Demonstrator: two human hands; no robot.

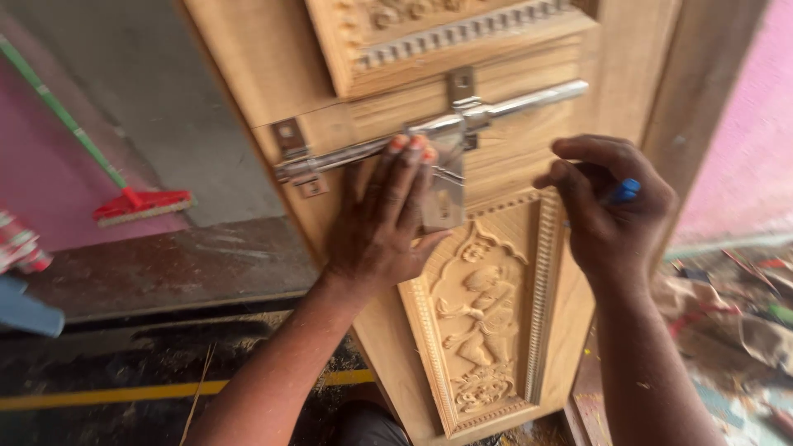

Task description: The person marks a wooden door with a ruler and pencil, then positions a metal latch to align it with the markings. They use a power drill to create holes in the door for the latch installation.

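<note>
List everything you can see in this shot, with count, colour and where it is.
Carved door: one, light wood, centre, with a raised figure panel.
Sliding bolt: one, silver metal, across the door's upper part.
Broom: one, red head on a green handle, upper left on the floor.
Floor stripe: one, yellow, lower left.
Debris: a scattered, mixed-colour pile, lower right.
Left hand: flat on the door, fingertips on the bolt.
Right hand: closed around a blue tool, beside the bolt.
</note>
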